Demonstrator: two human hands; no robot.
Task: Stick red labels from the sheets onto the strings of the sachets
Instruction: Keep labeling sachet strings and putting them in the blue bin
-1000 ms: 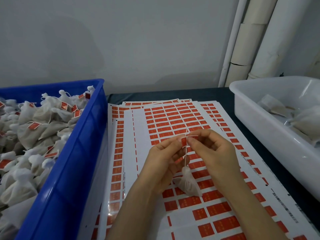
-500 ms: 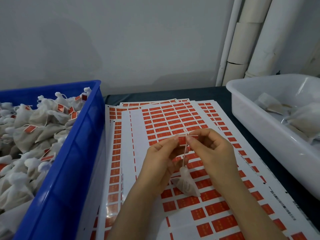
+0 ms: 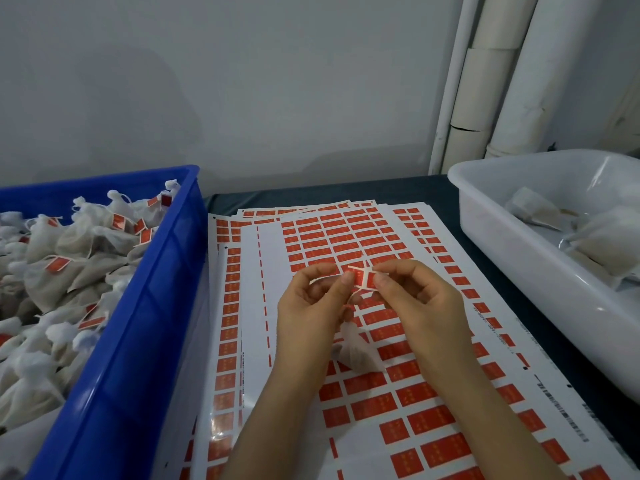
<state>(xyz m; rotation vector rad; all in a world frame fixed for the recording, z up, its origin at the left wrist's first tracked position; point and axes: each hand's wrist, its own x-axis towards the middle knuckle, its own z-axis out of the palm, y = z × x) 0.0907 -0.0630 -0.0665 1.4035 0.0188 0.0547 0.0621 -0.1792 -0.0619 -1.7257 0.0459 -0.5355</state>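
Two hands meet over the table: the left hand and right hand each pinch a red label between thumb and forefinger, the other fingers loosely curled. It is red with a white edge and bent in a fold. A small pale cloth sachet hangs just below the hands, above the label sheets, which lie overlapping on the dark table. A blue crate on the left holds a heap of labelled sachets. A white tub on the right holds a few more. Behind are a grey wall and white pipes.
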